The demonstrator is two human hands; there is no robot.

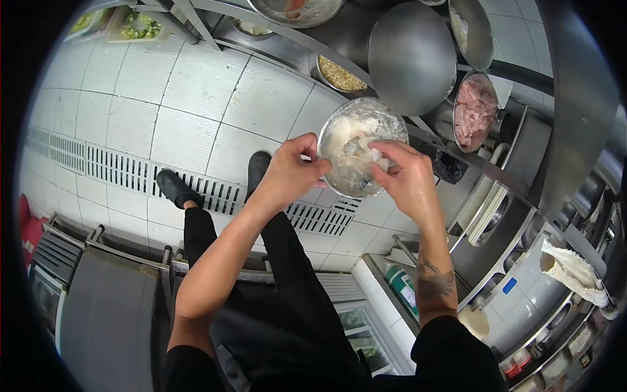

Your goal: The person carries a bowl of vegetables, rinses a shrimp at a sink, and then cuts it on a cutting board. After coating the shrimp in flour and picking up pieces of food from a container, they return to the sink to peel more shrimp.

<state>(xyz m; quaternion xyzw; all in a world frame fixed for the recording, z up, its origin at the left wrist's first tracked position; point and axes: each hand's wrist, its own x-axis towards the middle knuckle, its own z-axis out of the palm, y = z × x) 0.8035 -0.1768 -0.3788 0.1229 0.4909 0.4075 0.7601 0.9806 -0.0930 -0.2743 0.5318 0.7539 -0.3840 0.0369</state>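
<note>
My left hand (295,168) is closed on the left rim of a round metal bowl (386,115), thumb against the edge. The bowl's inside is smeared with a whitish, floury coating. In it lie pale, wet, greyish-white pieces (353,146) that look like raw seafood. My right hand (406,175) reaches over the bowl's right side, its fingers pinched round one of these pale pieces (383,162). The bowl is held out in front of me, above the floor and beside the metal shelving.
On the shelving stand a metal bowl of pink raw meat (475,110), a pan of yellowish chopped food (341,74) and a large round metal lid (411,59). A tub of green vegetables (135,26) sits at upper left. A slotted drain (111,166) crosses the tiled floor (192,81).
</note>
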